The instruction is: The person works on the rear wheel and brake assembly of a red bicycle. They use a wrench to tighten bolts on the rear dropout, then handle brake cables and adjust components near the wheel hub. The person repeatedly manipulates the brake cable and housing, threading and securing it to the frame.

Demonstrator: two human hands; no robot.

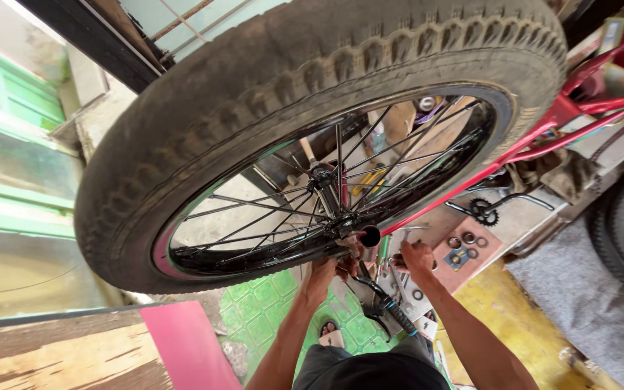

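Wheel [312, 137]: black tyre, black rim, thin spokes; fills the upper centre, set in a red frame [543, 130] running to the right.
Hub [326, 189]: at wheel centre.
Left hand [344, 253]: under the rim's near edge, fingers closed on the axle end.
Right hand [414, 258]: just right of it, fingers curled; contents cannot be told.
Sprocket [481, 211]: on floor, right.
Green tiles [265, 318]: below the hands.

Bare forearms, dark shorts [359, 368], a sandal [328, 331] on 1 foot.
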